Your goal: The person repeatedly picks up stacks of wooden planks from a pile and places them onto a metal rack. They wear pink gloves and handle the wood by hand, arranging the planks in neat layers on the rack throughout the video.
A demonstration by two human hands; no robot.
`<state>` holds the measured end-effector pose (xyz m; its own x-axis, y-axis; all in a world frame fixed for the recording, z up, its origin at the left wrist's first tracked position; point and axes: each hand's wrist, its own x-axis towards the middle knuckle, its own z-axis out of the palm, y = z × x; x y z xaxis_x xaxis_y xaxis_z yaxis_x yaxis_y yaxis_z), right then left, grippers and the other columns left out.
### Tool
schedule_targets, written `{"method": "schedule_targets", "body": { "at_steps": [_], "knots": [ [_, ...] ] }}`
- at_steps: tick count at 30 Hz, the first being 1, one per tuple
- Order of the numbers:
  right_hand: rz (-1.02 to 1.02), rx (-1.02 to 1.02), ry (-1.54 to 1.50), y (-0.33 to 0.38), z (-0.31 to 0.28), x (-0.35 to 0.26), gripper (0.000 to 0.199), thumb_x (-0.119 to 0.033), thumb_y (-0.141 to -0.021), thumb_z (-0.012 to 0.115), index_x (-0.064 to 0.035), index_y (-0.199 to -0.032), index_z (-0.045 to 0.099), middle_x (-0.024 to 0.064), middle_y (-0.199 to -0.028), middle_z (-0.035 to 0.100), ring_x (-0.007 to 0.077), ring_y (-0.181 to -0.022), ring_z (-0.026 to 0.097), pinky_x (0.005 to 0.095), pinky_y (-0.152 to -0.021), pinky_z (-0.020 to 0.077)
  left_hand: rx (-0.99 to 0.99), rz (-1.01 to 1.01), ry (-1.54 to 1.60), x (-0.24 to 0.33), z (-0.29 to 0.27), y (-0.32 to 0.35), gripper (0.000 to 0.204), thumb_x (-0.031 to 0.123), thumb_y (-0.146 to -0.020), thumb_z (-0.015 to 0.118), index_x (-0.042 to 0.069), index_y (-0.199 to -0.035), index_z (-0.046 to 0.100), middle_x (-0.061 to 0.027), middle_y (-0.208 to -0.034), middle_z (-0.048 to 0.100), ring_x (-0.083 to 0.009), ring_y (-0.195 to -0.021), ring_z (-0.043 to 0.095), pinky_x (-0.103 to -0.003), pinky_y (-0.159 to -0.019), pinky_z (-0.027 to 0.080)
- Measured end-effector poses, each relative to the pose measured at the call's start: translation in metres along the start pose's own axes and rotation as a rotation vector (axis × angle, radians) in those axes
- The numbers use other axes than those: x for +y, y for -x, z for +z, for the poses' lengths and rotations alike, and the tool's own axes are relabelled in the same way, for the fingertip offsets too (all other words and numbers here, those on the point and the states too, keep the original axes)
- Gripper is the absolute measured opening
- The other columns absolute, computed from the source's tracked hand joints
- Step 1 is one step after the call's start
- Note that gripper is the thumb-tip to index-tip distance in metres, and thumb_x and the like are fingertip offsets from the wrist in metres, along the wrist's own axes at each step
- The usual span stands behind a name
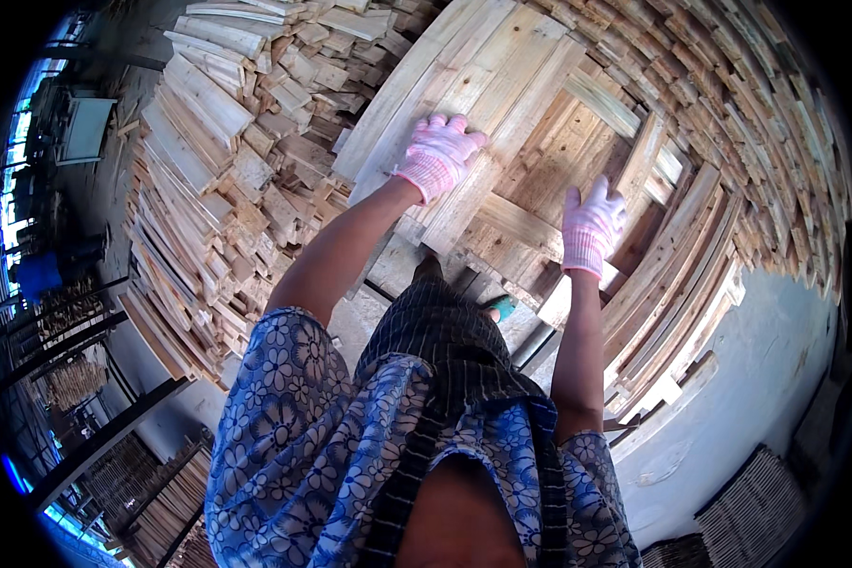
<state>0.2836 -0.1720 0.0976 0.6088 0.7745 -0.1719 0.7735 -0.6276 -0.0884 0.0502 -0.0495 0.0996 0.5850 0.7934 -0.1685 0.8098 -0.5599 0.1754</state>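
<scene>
Both my hands wear pink knit gloves and rest on a wooden pallet (502, 76) made of pale planks. My left hand (438, 153) lies flat on the wide planks, fingers spread toward the far side. My right hand (592, 225) presses on a cross board (525, 227) beside the pallet's open gap, fingers pointing up. Neither hand closes around anything. My bare forearms reach in from below, over my blue flowered top and dark striped cloth.
A big heap of short cut wood pieces (227, 161) rises on the left. Stacked planks and pallets (729, 142) curve around the right side. Grey concrete floor (767, 379) shows at the lower right. Dark metal rails (95, 445) run at the lower left.
</scene>
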Motion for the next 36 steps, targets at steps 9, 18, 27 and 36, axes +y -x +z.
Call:
{"method": "schedule_targets", "body": {
  "at_steps": [9,18,27,36],
  "knots": [
    [0.16,-0.14,-1.16,-0.022,0.055,-0.088,0.054,-0.044,-0.106,0.043,-0.0045,-0.144,0.044,0.026,-0.128,0.06,0.0417,-0.111,0.061,0.0432,-0.092,0.0478,0.311,-0.111,-0.097,0.04,0.026,-0.01,0.041,0.048,-0.087,0.064,0.019,-0.115,0.065,-0.0109,-0.116,0.059,-0.0325,-0.111,0.052,-0.054,-0.094,0.039],
    [0.311,0.204,-0.509,-0.029,0.064,-0.058,0.068,-0.038,-0.101,0.049,-0.0041,-0.154,0.025,0.0283,-0.128,0.052,0.0456,-0.112,0.061,0.0509,-0.093,0.0528,0.217,-0.123,-0.406,0.054,0.042,-0.053,0.032,0.024,-0.093,0.055,0.012,-0.123,0.059,-0.0193,-0.121,0.058,-0.0422,-0.116,0.053,-0.068,-0.103,0.033],
    [0.182,0.135,-0.602,-0.027,0.054,-0.058,0.07,-0.033,-0.101,0.054,-0.0114,-0.158,0.019,0.0256,-0.13,0.049,0.0455,-0.111,0.06,0.0521,-0.09,0.053,-0.185,-0.312,0.061,0.05,-0.032,-0.04,0.055,0.034,-0.088,0.069,0.013,-0.135,0.05,-0.0208,-0.12,0.06,-0.0404,-0.112,0.061,-0.053,-0.093,0.052],
    [0.182,0.113,-0.591,-0.029,0.056,-0.053,0.069,-0.036,-0.101,0.052,-0.0141,-0.157,0.019,0.0264,-0.13,0.049,0.0464,-0.107,0.062,0.0539,-0.087,0.0532,-0.024,-0.271,0.131,0.097,0.011,-0.05,0.081,0.041,-0.085,0.073,0.016,-0.151,0.033,-0.0241,-0.139,0.044,-0.0436,-0.122,0.052,-0.054,-0.1,0.047]
  ]
}}
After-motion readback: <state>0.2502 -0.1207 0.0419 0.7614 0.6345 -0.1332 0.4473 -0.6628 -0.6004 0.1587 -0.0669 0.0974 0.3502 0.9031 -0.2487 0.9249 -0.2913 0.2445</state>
